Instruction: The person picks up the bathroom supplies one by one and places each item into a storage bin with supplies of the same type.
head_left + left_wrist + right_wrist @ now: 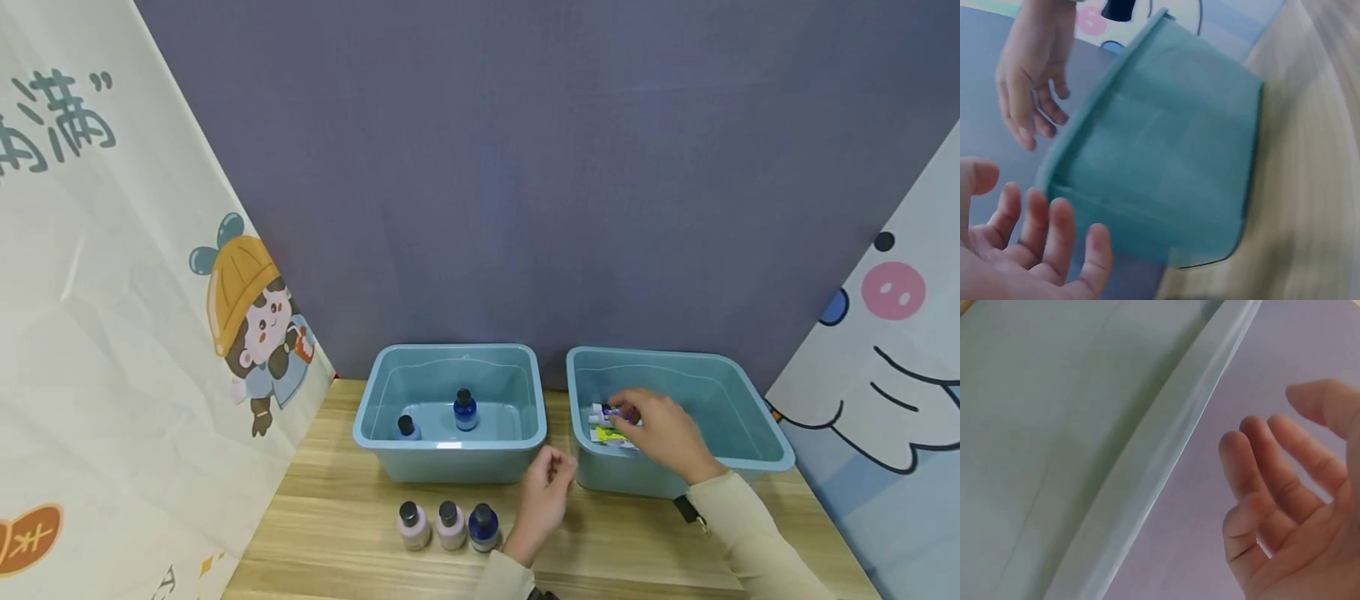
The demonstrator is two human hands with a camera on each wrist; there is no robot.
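Observation:
My right hand (660,429) is over the near left part of the right blue bin (750,463). Its fingers are loosely bent with nothing between them in the right wrist view. Below the fingertips, a white-and-purple tube (600,414) and a yellow-green tube-like item (606,434) lie in the bin, partly hidden by the hand. My left hand (546,492) hovers by the gap between the two bins. Its fingers hang loosely curled and hold nothing, as the left wrist view shows.
The left blue bin (450,462) holds a dark blue bottle (465,412) and a lighter blue bottle (407,430). In front of it, two pale pink bottles (413,530) and a dark blue bottle (483,530) stand in a row on the wooden table (330,517). A grey wall rises behind.

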